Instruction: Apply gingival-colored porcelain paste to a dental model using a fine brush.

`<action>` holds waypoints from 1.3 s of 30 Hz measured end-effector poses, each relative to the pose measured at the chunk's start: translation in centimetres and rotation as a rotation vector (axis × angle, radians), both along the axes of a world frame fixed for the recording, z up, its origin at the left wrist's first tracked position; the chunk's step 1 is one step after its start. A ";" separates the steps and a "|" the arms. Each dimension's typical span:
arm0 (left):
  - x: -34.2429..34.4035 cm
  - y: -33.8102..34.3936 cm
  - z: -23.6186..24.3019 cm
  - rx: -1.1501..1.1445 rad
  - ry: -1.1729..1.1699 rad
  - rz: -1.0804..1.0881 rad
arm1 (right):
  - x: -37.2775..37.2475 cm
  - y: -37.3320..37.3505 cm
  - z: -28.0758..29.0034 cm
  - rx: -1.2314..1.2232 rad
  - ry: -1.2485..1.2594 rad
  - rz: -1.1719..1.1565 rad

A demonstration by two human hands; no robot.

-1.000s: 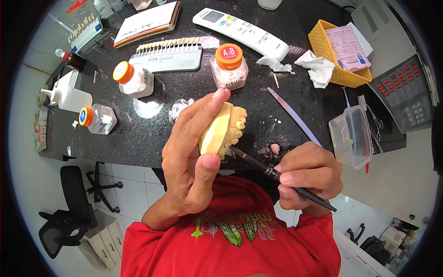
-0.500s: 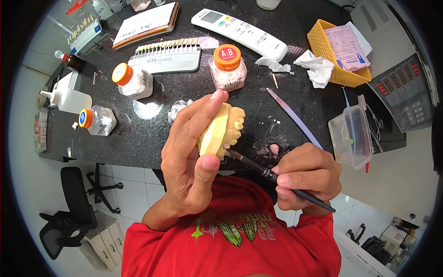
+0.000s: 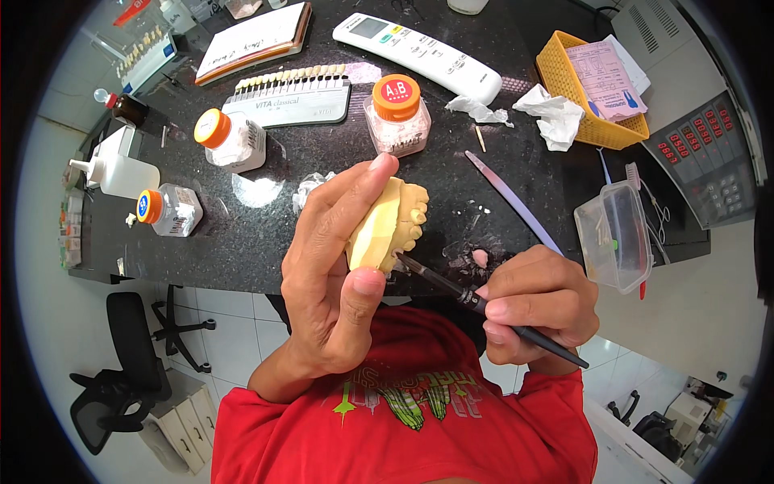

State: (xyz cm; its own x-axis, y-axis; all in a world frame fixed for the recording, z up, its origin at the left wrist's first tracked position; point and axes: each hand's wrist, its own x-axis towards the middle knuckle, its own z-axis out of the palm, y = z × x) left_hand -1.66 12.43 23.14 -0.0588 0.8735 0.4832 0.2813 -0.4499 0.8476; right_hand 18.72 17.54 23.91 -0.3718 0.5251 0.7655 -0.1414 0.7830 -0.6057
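Between the thumb and fingers of my left hand (image 3: 329, 274) is a yellow plaster dental model (image 3: 385, 226), its row of teeth facing right. My right hand (image 3: 544, 306) grips a thin black-handled brush (image 3: 461, 296) like a pen. The brush's tip meets the model's lower teeth, near my left thumb. On the dark counter just beyond my right hand lies a small pink lump (image 3: 480, 258) with pale smears around it. A long lilac-handled tool (image 3: 516, 202) rests on the counter above my right hand.
Orange-lidded jars of powder (image 3: 397, 117) stand beyond the model. Behind them lie a tooth shade guide (image 3: 286, 109), a notebook (image 3: 254, 42) and a white remote control (image 3: 419, 56). Right are a yellow basket (image 3: 552, 93), crumpled tissue (image 3: 556, 117), a clear plastic box (image 3: 613, 238) and a machine with red digits (image 3: 705, 153).
The brush tip has shifted slightly left and up along the model's lower teeth. My left hand and the model stay almost still.
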 end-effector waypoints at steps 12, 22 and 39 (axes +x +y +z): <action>0.1 0.0 0.0 -0.013 0.005 0.010 | 0.1 0.0 0.0 0.000 -0.018 -0.002; 0.0 0.1 0.1 -0.009 0.017 -0.002 | 0.1 -0.1 0.0 -0.010 -0.014 -0.002; 0.0 0.1 0.1 -0.009 -0.009 0.018 | 0.1 0.1 -0.1 0.017 0.001 0.037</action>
State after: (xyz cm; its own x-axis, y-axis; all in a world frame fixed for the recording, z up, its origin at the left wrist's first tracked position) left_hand -1.64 12.57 23.23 -0.0795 0.8765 0.4749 0.2815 -0.4373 0.8541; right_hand 18.78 17.59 23.81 -0.3899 0.4979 0.7746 -0.1712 0.7874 -0.5923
